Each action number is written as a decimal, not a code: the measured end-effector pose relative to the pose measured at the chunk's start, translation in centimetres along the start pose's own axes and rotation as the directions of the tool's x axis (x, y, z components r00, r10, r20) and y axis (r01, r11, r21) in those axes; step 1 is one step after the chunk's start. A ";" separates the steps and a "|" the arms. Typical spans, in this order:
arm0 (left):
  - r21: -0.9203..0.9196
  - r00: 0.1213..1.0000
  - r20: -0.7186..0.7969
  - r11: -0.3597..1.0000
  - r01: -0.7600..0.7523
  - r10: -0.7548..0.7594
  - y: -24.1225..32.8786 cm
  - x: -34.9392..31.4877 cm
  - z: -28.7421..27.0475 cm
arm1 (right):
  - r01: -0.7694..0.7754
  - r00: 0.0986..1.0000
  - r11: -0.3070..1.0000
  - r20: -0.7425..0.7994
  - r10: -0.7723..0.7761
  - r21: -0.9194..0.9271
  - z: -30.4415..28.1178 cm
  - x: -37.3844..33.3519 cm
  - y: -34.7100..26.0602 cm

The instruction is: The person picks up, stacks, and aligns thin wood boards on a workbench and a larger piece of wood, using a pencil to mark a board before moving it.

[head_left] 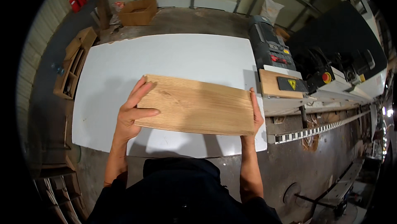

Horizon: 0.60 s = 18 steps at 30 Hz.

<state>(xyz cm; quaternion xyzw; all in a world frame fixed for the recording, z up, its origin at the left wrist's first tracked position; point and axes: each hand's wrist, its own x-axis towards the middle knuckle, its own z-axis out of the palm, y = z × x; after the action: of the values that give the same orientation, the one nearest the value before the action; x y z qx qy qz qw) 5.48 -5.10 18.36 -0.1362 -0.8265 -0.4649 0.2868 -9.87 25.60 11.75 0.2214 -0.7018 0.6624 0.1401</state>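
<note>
A rectangular wood-grain board (196,106) is held up between my two hands, over the near part of a white table (178,54). My left hand (131,110) grips its left end, the thumb lying on the upper face and the fingers at the far left corner. At the right end, my right hand (257,114) is closed against the short edge, with fingers along that edge and the rest partly hidden behind the board. The board's left end sits a little higher in the view than its right. Its underside is hidden.
To the right stands a machine (326,75) with a red button and a grey motor-like unit (269,42). A slatted conveyor strip (322,129) runs beside it. Wooden shelving (74,64) is on the left. An open cardboard box (138,13) lies beyond the table.
</note>
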 end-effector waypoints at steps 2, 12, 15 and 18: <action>0.030 0.998 0.010 0.998 0.058 -0.058 -0.6 -0.6 0.0 | -0.023 0.999 1.000 0.032 0.023 0.002 -0.1 -0.4 0.1; 0.035 0.999 0.038 0.999 0.036 -0.037 -2.3 -1.5 1.2 | -0.080 0.996 0.987 0.043 0.075 0.142 -0.7 -1.7 0.9; 0.128 0.978 0.076 0.974 0.185 -0.196 -1.6 -0.6 1.7 | -0.118 0.993 0.993 0.027 0.117 0.020 -1.9 -2.6 2.6; -0.325 0.753 -0.023 0.717 0.617 -0.658 -3.3 -0.8 3.9 | -0.360 0.924 0.921 0.080 0.374 -0.147 -1.7 -3.5 4.3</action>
<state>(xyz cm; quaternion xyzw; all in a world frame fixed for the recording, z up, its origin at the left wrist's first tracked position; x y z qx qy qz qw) 3.12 -3.53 14.00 0.1476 -0.7212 -0.6620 0.1407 -9.12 27.80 6.47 0.1114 -0.7788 0.6172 -0.0103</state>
